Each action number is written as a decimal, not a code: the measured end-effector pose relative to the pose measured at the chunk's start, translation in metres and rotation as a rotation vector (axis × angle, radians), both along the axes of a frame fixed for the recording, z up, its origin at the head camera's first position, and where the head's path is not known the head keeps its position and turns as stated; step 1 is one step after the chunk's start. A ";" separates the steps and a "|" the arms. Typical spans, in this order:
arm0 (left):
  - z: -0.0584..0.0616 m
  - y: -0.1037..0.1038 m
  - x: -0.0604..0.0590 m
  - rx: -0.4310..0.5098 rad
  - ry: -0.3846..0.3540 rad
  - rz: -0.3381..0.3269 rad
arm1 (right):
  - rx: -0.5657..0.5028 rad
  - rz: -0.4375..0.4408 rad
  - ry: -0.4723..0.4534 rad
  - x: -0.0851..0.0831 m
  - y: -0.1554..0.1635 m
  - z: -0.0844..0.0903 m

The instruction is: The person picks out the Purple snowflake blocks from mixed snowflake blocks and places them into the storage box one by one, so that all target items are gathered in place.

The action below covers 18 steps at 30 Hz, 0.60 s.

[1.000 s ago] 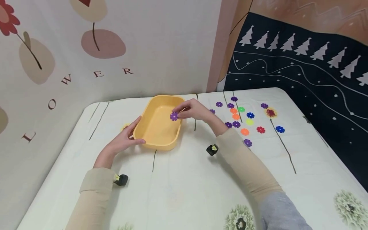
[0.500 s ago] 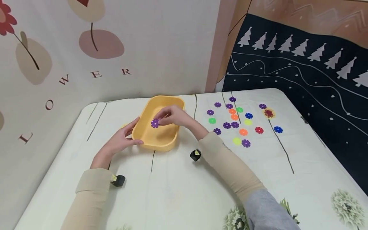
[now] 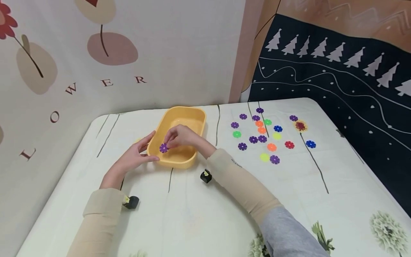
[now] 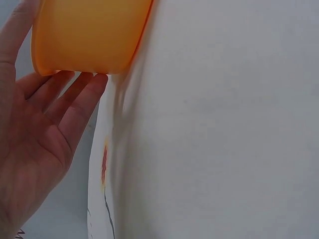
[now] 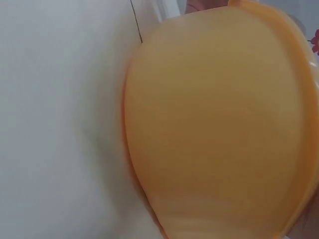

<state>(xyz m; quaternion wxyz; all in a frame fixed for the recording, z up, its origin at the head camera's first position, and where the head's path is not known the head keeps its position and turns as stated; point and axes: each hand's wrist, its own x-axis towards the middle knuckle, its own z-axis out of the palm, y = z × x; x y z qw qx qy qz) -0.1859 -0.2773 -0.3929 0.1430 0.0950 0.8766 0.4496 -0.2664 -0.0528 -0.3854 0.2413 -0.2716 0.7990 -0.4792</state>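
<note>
Purple disc (image 3: 163,147) — pinched in my right hand (image 3: 179,137), low inside the yellow tray (image 3: 196,116) at its near-left corner | left hand (image 3: 136,157) flat, fingers straight against the tray's left wall (image 4: 84,37) | more discs (image 3: 263,137) lie scattered right of the tray, well apart from it

A: Surface (image 3: 199,214)?
B: White cloth cover, printed with thin dark stems and pale flower heads, plus one red-and-yellow flower print (image 3: 301,126) near the far right.

A: Items lying on it?
B: One yellow tray (image 3: 192,117), far centre-left. Scattered flower-shaped discs (image 3: 262,135) to its right, well apart from it: purple, orange, green, yellow, blue, red; some touching, most separate.
</note>
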 end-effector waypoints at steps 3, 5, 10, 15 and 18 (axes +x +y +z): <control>0.000 0.000 0.000 0.000 -0.003 -0.002 | 0.026 -0.015 -0.056 -0.001 -0.006 -0.004; 0.001 0.000 0.001 -0.006 -0.008 -0.002 | 0.040 -0.029 -0.103 -0.001 -0.010 -0.006; 0.002 0.000 0.002 -0.016 -0.019 0.001 | 0.088 -0.051 -0.120 0.000 -0.015 -0.008; 0.001 0.000 0.002 -0.004 -0.010 -0.003 | 0.159 -0.054 -0.016 0.001 -0.014 -0.008; 0.000 0.000 0.001 -0.007 -0.010 -0.003 | 0.175 -0.070 0.005 0.002 -0.014 -0.007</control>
